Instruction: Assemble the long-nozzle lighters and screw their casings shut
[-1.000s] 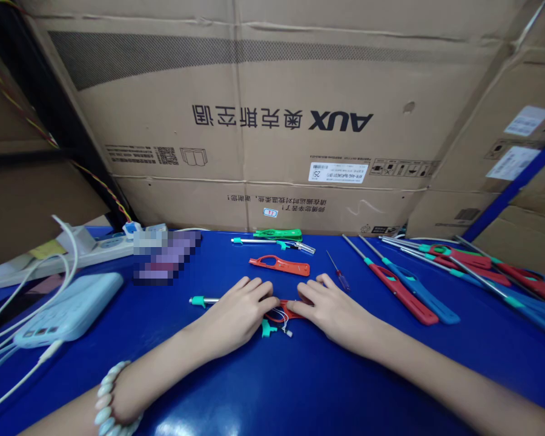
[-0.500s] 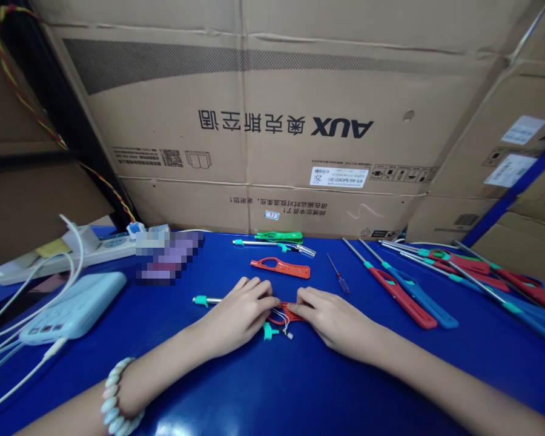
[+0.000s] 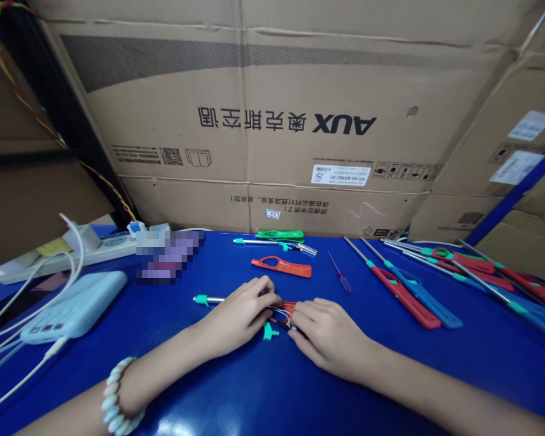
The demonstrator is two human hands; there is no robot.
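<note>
My left hand (image 3: pixel 249 310) is closed on a half-built long-reach lighter that lies across the blue table. Its metal tube (image 3: pixel 215 300) with a green collar sticks out to the left of that hand. The lighter's red shell half (image 3: pixel 289 305) shows between my hands, partly covered by fingers, with thin white wires (image 3: pixel 280 313) looped over it. My right hand (image 3: pixel 329 334) has thumb and fingers pinched on a small wired part (image 3: pixel 292 327) at the shell's near edge. Just below my left fingertips lies a green trigger (image 3: pixel 269 332).
Beyond my hands lie a loose red shell half (image 3: pixel 284 267), another tube with wires (image 3: pixel 258 242), a green shell (image 3: pixel 281 236) and a screwdriver (image 3: pixel 341 276). Several red and blue lighters (image 3: pixel 404 297) lie at right. A power bank (image 3: pixel 77 306) with cables sits left; cardboard (image 3: pixel 277 79) stands behind.
My right hand has moved from the red shell's right end down to the near side, and its fingers now pinch the small wired part. My left hand stays almost in place.
</note>
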